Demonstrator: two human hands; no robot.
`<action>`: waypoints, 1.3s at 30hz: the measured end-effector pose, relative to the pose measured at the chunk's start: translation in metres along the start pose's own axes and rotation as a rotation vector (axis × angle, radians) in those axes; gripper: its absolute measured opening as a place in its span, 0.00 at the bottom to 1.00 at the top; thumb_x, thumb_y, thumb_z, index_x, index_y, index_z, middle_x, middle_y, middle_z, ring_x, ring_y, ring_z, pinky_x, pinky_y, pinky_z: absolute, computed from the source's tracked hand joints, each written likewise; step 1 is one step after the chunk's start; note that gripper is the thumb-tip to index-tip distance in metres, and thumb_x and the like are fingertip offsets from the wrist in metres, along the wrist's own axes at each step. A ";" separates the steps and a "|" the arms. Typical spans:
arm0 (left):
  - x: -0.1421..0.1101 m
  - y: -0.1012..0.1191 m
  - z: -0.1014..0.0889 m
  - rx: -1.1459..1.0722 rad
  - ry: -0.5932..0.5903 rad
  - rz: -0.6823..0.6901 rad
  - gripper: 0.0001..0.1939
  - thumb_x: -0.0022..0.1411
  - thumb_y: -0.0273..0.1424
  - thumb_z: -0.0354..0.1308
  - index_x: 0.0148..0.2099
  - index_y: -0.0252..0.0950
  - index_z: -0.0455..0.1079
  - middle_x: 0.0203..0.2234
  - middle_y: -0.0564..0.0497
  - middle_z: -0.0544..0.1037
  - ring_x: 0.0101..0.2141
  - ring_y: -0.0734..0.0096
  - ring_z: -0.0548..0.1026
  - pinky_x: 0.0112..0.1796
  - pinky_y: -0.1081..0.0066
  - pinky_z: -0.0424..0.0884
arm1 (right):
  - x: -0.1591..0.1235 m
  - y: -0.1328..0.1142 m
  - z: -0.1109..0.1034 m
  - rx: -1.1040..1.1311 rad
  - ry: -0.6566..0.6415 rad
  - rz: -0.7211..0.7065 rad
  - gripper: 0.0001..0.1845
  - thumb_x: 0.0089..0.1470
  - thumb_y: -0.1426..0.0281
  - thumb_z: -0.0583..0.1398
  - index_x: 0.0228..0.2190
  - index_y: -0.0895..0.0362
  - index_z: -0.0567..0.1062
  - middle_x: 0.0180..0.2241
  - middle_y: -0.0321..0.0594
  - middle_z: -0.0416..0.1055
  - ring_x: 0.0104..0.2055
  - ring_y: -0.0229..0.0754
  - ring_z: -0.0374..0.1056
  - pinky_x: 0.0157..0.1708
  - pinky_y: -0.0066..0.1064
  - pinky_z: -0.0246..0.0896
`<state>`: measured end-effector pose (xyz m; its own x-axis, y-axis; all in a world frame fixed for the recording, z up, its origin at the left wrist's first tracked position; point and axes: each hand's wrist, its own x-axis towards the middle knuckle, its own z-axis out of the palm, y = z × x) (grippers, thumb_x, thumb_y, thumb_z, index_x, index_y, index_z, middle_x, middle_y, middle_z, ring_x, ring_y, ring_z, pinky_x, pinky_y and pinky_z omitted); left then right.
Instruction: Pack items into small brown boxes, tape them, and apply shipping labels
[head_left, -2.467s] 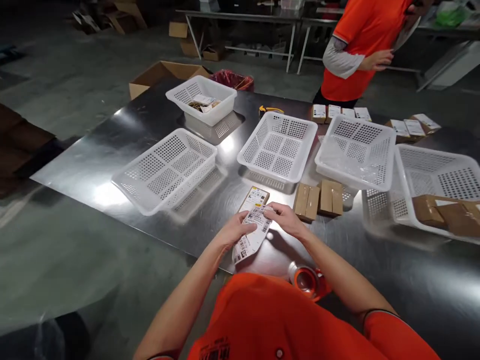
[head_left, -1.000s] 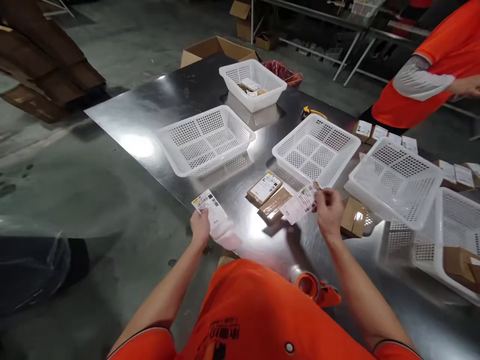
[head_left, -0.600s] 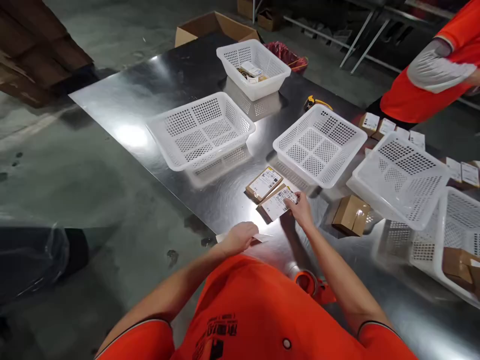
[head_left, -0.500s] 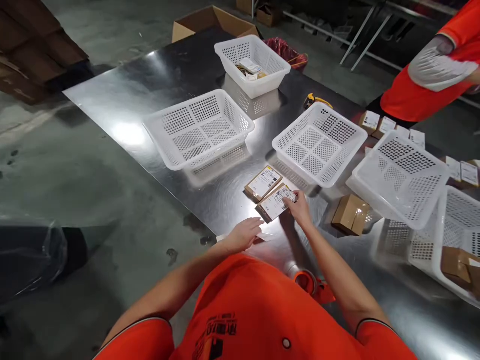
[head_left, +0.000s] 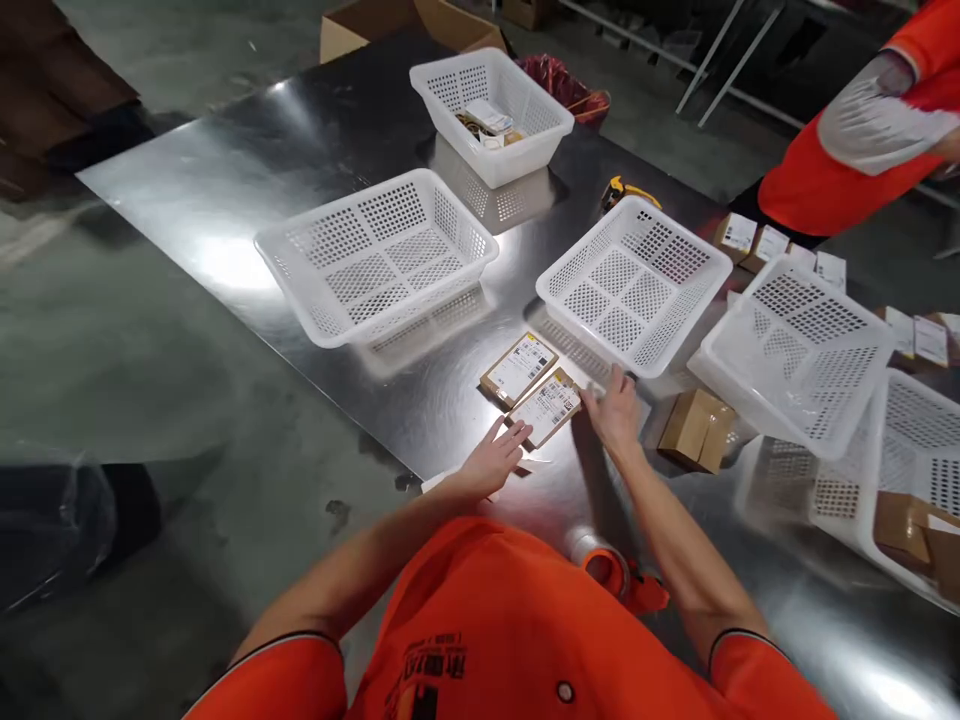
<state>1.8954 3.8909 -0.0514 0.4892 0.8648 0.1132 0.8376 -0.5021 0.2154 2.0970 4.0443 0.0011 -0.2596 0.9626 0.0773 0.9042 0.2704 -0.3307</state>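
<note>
Slid off the label since the previous view, the right hand (head_left: 615,415) now lies open and empty, arm stretched forward, fingers just beside the labelled parcel (head_left: 546,407) on the steel table (head_left: 172,190). The left hand (head_left: 495,460) is open too, palm down, fingertips near that parcel's corner, its heel above a strip of backing paper (head_left: 439,480).

Place: warehouse packing area | Shows: steel-topped table (head_left: 225,160), white plastic baskets (head_left: 375,260), labelled cardboard parcels (head_left: 517,368), concrete floor (head_left: 150,340)
</note>
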 end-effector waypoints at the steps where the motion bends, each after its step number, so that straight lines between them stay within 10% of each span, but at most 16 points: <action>1: -0.001 0.001 0.002 0.013 0.016 0.002 0.10 0.65 0.19 0.50 0.38 0.30 0.73 0.62 0.36 0.67 0.66 0.54 0.58 0.67 0.45 0.46 | -0.004 -0.004 0.002 0.012 -0.006 -0.101 0.34 0.64 0.58 0.50 0.62 0.69 0.58 0.55 0.67 0.65 0.56 0.60 0.64 0.53 0.53 0.60; 8: -0.001 -0.001 0.011 0.022 0.088 -0.010 0.11 0.66 0.20 0.49 0.38 0.31 0.73 0.61 0.39 0.69 0.66 0.57 0.59 0.68 0.46 0.37 | -0.015 -0.016 0.036 -0.054 -0.295 -0.541 0.31 0.65 0.59 0.51 0.65 0.57 0.59 0.68 0.48 0.55 0.71 0.55 0.45 0.68 0.56 0.35; 15: -0.006 -0.013 0.004 -0.063 0.119 -0.109 0.11 0.63 0.20 0.50 0.37 0.34 0.73 0.60 0.40 0.71 0.63 0.55 0.65 0.66 0.43 0.48 | 0.007 0.098 -0.004 -0.034 -0.024 -0.053 0.25 0.65 0.64 0.47 0.55 0.63 0.71 0.59 0.54 0.67 0.65 0.52 0.58 0.65 0.49 0.52; 20: 0.019 -0.026 -0.024 -0.371 0.144 -0.358 0.13 0.62 0.24 0.47 0.39 0.34 0.74 0.53 0.39 0.77 0.57 0.51 0.71 0.59 0.45 0.61 | -0.039 0.170 -0.054 -0.022 0.137 0.460 0.35 0.61 0.57 0.52 0.63 0.63 0.58 0.65 0.63 0.56 0.66 0.60 0.55 0.60 0.57 0.56; 23: 0.035 -0.021 -0.053 -0.744 0.139 -0.654 0.15 0.62 0.36 0.50 0.40 0.33 0.75 0.38 0.42 0.82 0.41 0.57 0.79 0.44 0.61 0.73 | -0.068 0.142 -0.033 0.081 0.016 0.430 0.41 0.58 0.53 0.54 0.65 0.63 0.54 0.66 0.63 0.52 0.65 0.59 0.58 0.58 0.51 0.61; 28: 0.033 0.002 -0.084 -1.226 0.148 -0.905 0.26 0.49 0.51 0.61 0.35 0.31 0.74 0.27 0.47 0.79 0.27 0.65 0.74 0.28 0.70 0.67 | -0.091 0.022 0.016 0.239 -0.200 0.251 0.43 0.59 0.55 0.56 0.66 0.66 0.51 0.68 0.68 0.45 0.64 0.61 0.60 0.55 0.49 0.64; 34: -0.002 0.013 -0.092 -1.247 0.096 -0.923 0.26 0.48 0.52 0.62 0.31 0.31 0.73 0.22 0.51 0.75 0.23 0.70 0.69 0.25 0.73 0.62 | -0.062 -0.043 -0.037 0.515 -0.205 0.072 0.33 0.58 0.56 0.57 0.62 0.56 0.63 0.64 0.55 0.59 0.58 0.53 0.66 0.52 0.43 0.65; 39: -0.014 0.009 -0.100 -1.173 -0.046 -0.834 0.25 0.53 0.52 0.59 0.29 0.31 0.73 0.21 0.50 0.74 0.25 0.69 0.70 0.26 0.73 0.61 | -0.057 -0.067 -0.067 0.783 -0.501 -0.133 0.12 0.53 0.62 0.60 0.36 0.56 0.77 0.33 0.38 0.76 0.34 0.40 0.70 0.35 0.31 0.65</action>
<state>1.8720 3.8748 0.0459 -0.0084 0.8842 -0.4671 0.2099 0.4582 0.8637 2.0739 3.9723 0.0815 -0.6250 0.7562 -0.1935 0.4181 0.1150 -0.9011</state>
